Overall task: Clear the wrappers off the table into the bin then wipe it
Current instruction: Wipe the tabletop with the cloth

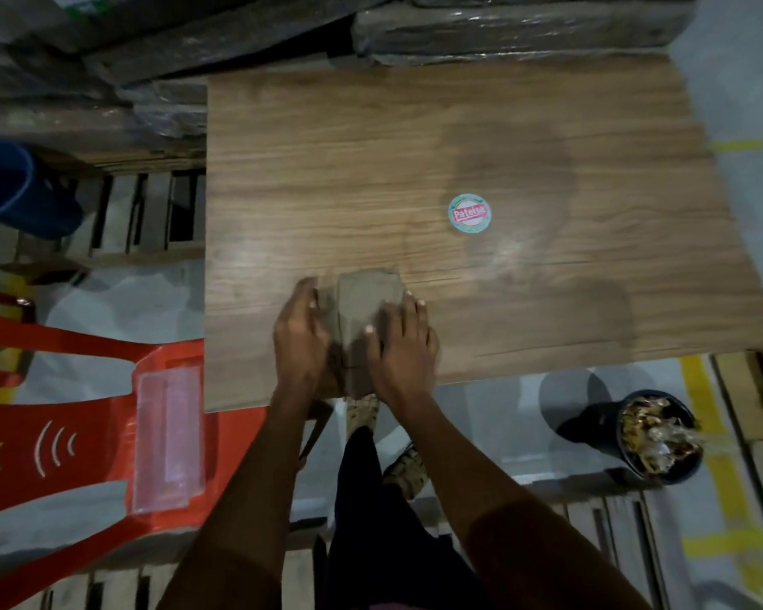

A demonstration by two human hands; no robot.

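Note:
A wooden table (pixel 547 125) fills the middle of the view. A folded brownish-grey cloth (pixel 362 297) lies near its front edge. My left hand (pixel 298 341) holds the cloth's left side, fingers curled over its edge. On the cloth's right side my right hand (pixel 404 345) presses down with straight fingers. A round teal-and-red sticker (pixel 469 213) sits on the tabletop to the right of the cloth. A black bin (pixel 655 438) full of shiny wrappers stands on the floor at the lower right.
A red plastic chair (pixel 62 433) with a clear plastic box (pixel 168 438) on it stands at the left. A blue bucket (pixel 5 178) sits at the far left. Wrapped stacks (pixel 503 28) line the table's far side. Wooden pallets lie on the floor.

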